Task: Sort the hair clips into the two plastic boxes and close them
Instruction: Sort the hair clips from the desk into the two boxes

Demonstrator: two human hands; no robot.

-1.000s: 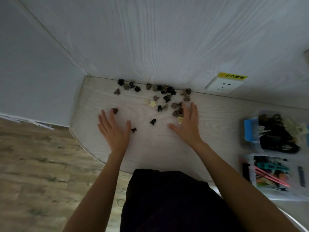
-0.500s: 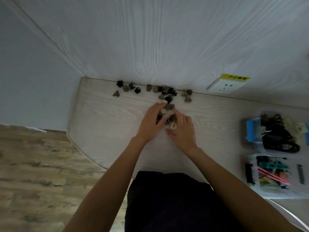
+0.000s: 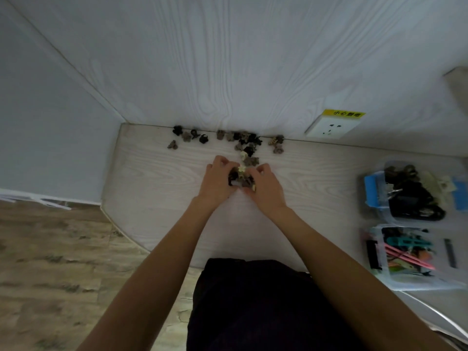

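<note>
Hair clips (image 3: pixel 240 177) cupped between curled left hand (image 3: pixel 217 182) and right hand (image 3: pixel 264 186); a loose scoop could spill some across the desk (image 3: pixel 157 178)

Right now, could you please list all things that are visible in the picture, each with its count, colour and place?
gathered clips: a handful, dark brown, tan and cream, cupped between both hands on the table.
loose clips: many, black, brown and cream, scattered along the wall behind the hands.
upper box: one, clear with blue parts, far right, open, holding dark clips.
lower box: one, clear, right, nearer the person, open, holding pink, teal and orange clips.
table: one, pale wood grain.
wall socket: one, white with a yellow label, on the wall at right.
floor: brown wood pattern, left.
left hand: curled round the gathered clips.
right hand: curled round the same clips.
</note>
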